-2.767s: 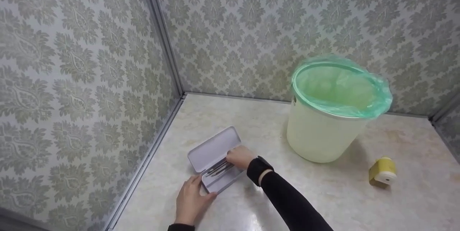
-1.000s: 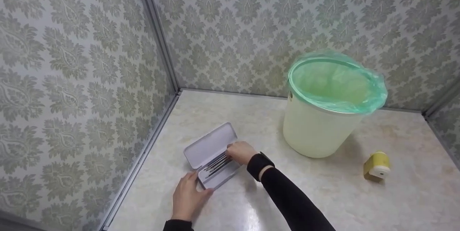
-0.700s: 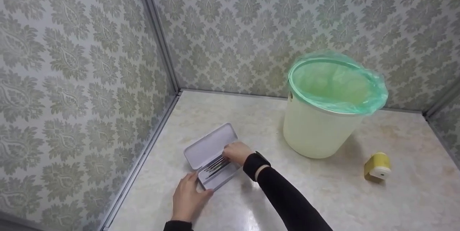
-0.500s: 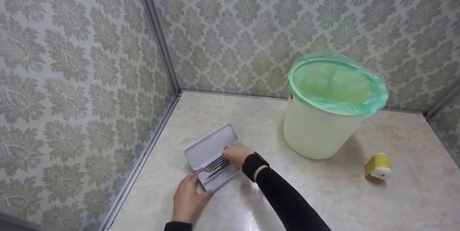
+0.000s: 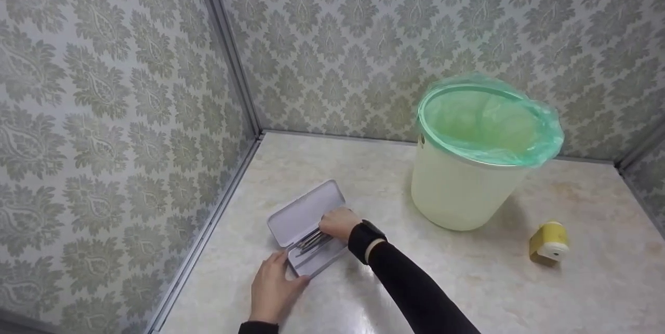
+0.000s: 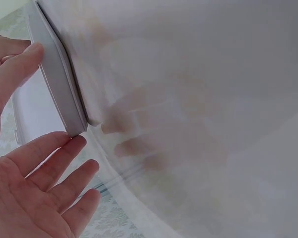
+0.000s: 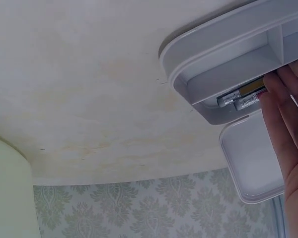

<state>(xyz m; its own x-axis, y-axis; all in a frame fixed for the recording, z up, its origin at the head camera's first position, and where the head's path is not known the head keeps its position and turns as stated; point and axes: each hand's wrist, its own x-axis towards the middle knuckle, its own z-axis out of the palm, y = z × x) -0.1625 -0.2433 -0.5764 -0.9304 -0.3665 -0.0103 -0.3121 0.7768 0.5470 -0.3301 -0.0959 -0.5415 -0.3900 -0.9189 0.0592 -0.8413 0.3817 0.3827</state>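
A pale grey pencil case [image 5: 322, 261] lies on the table with its lid [image 5: 306, 209] folded back. My left hand [image 5: 273, 287] holds its near left end between thumb and fingers; the left wrist view has the thumb on one side of the case [image 6: 57, 74] and fingertips at a corner. Inside, several pencils [image 5: 310, 241] lie slantwise in the compartment beside the lid. My right hand [image 5: 340, 224] reaches into the far right end, its fingers curled over the pencils. The right wrist view shows the fingertips against pencils [image 7: 229, 98] with silver ferrules; they partly hide the pencils.
A pale bin [image 5: 457, 194] with a green bag liner [image 5: 543, 136] stands right of the case. Farther right is a yellow and white pencil sharpener-like box [image 5: 549, 242]. Patterned walls [image 5: 332, 64] border the table at the left and back.
My right hand has moved slightly left over the case, and the pencils under it have drawn closer together. My left hand stays at the same end of the case.
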